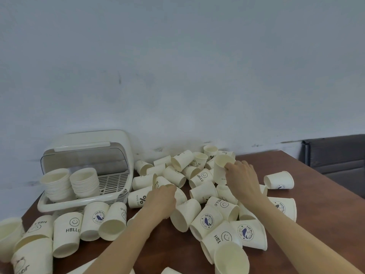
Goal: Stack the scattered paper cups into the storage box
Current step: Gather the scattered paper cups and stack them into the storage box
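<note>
Right hand [240,177] grips an upright paper cup [222,170] by its rim, and left hand [161,200] closes on a tipped cup [161,181] in the pile. The storage box [87,175] sits well left of both hands, two stacks inside. Pinch too hard and a rim crumples; lifting may send neighbouring cups rolling off the table [167,244].

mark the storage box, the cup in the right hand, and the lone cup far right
storage box [126,147], head view, on its raised white lid.
cup in the right hand [220,171], head view, on its side wall.
lone cup [278,179], head view, on its side wall.
</note>
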A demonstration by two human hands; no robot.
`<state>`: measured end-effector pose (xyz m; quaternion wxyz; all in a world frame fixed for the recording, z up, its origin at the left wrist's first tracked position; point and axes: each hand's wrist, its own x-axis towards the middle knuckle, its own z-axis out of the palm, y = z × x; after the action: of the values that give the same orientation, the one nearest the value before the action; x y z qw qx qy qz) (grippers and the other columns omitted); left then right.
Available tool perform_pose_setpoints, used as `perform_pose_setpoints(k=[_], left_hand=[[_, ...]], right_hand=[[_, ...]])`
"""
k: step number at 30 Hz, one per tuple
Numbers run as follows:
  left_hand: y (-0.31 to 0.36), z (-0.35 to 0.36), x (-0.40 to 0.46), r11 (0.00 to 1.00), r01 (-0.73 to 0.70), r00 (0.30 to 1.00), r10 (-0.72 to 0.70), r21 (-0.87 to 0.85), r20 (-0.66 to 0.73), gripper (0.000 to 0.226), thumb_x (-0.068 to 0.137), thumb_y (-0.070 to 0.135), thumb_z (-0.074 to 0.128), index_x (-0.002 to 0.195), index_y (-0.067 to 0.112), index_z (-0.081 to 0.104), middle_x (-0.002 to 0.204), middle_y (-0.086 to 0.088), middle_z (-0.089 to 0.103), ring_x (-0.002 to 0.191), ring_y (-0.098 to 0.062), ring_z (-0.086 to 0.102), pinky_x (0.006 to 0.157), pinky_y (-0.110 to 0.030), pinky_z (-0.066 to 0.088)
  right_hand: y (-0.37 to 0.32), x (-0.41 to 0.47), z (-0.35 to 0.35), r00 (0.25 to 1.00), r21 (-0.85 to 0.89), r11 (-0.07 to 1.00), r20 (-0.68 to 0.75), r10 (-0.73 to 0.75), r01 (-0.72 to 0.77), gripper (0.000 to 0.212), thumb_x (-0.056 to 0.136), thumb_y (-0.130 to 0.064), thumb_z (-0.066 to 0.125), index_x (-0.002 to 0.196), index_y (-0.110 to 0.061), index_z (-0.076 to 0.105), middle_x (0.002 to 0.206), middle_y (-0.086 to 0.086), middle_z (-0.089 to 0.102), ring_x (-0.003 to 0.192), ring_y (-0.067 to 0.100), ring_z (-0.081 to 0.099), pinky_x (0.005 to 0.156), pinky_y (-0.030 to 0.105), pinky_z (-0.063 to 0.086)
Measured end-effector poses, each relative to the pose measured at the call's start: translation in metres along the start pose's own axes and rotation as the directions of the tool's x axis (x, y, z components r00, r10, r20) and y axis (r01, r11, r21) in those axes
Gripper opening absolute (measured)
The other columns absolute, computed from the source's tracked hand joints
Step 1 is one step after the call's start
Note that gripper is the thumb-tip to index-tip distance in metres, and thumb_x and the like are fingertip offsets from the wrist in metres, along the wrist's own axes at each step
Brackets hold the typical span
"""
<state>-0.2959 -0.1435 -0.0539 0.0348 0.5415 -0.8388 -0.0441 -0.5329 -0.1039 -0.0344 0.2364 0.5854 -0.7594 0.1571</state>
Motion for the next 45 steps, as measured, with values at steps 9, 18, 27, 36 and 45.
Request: perform_pose_setpoints(k=[9,18,27,36,45], left_hand=[[0.011,0.000,0.032,0.950,-0.124,0.988,0.094,0.285,0.120,0.064,0.088,-0.002,0.047,0.144,0.025,0.035,0.113,-0.005,0.060,0.107,-0.025,0.059,0.104,-0.044,0.035],[0.019,-0.011,0.028,0.956,-0.117,0.993,0.103,0.268,0.065,0.033,0.093,0.003,0.045,0.124,0.011,0.048,0.120,-0.010,0.057,0.110,-0.026,0.057,0.093,-0.037,0.043],[0.000,-0.048,0.000,0.977,-0.097,0.981,0.126,0.188,-0.145,0.028,0.090,0.002,0.041,0.114,0.013,0.051,0.112,-0.010,0.057,0.103,-0.028,0.056,0.071,-0.034,0.037],[-0.048,-0.068,-0.040,0.995,-0.047,0.962,0.068,0.086,-0.263,0.020,0.093,0.009,0.043,0.109,0.017,0.051,0.106,-0.008,0.058,0.093,-0.029,0.058,0.064,-0.035,0.036],[-0.101,-0.079,-0.074,0.998,0.054,0.945,-0.043,0.026,-0.325,0.019,0.097,0.016,0.037,0.105,0.017,0.055,0.101,-0.007,0.063,0.089,-0.027,0.060,0.063,-0.034,0.038]], right_hand=[[-0.006,-0.018,-0.020,0.990,0.006,0.997,-0.119,-0.080,0.082,0.021,0.064,-0.003,0.075,0.060,-0.014,0.058,0.054,0.002,0.051,0.052,0.023,0.045,0.050,0.033,0.033],[-0.016,-0.028,-0.026,0.989,0.021,0.996,-0.116,-0.088,0.091,0.019,0.065,-0.006,0.078,0.064,-0.018,0.062,0.054,-0.001,0.051,0.054,0.021,0.047,0.053,0.031,0.035],[-0.049,-0.032,-0.040,0.988,0.056,0.990,-0.092,-0.127,0.132,0.022,0.064,-0.005,0.076,0.061,-0.019,0.059,0.051,-0.004,0.046,0.052,0.019,0.043,0.052,0.028,0.030],[-0.109,-0.032,-0.060,0.968,0.087,0.966,-0.090,-0.235,0.243,0.023,0.063,-0.004,0.076,0.061,-0.019,0.059,0.052,-0.003,0.048,0.053,0.020,0.045,0.055,0.028,0.033],[-0.171,-0.029,-0.074,0.953,0.157,0.941,-0.063,-0.295,0.301,0.024,0.066,-0.005,0.074,0.059,-0.018,0.055,0.051,-0.003,0.047,0.054,0.020,0.044,0.055,0.029,0.034]])
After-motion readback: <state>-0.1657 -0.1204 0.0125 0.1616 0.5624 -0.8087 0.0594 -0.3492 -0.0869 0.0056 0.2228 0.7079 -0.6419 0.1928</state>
